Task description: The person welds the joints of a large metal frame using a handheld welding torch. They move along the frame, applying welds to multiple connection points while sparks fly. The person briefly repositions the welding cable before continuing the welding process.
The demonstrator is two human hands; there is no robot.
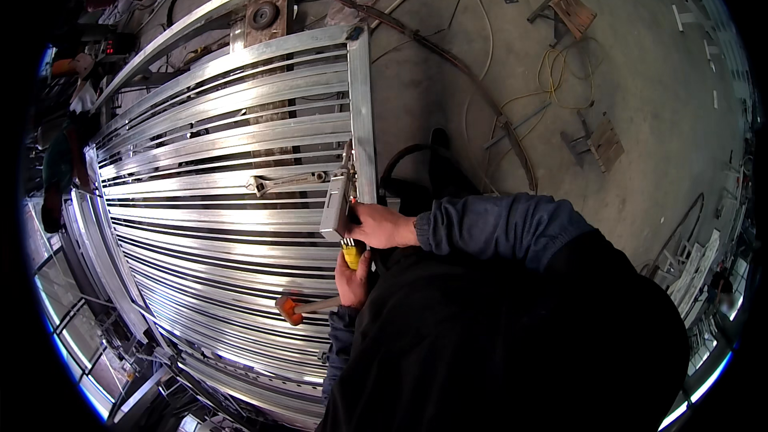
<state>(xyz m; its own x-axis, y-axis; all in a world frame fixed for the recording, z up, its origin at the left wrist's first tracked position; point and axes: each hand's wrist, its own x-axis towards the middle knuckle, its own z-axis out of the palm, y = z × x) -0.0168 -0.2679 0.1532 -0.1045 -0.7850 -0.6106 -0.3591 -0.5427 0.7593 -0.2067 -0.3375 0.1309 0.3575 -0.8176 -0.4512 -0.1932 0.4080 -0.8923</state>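
Note:
My left hand is closed around a small yellow-and-black tool with pale tips at its upper end; its exact kind is unclear. Just above, my right hand has its fingers curled in at the side of a silver rectangular metal box at the frame's right edge. Whatever those fingertips pinch is hidden. An orange-headed hammer lies on the bars, its handle running toward my left hand. Left of the box rest an adjustable wrench and another wrench.
The large barred metal frame lies flat before me. Two small wooden-topped stools stand on the floor at right. A yellow cord and a long dark bar lie there too. Someone in dark clothing is at far left.

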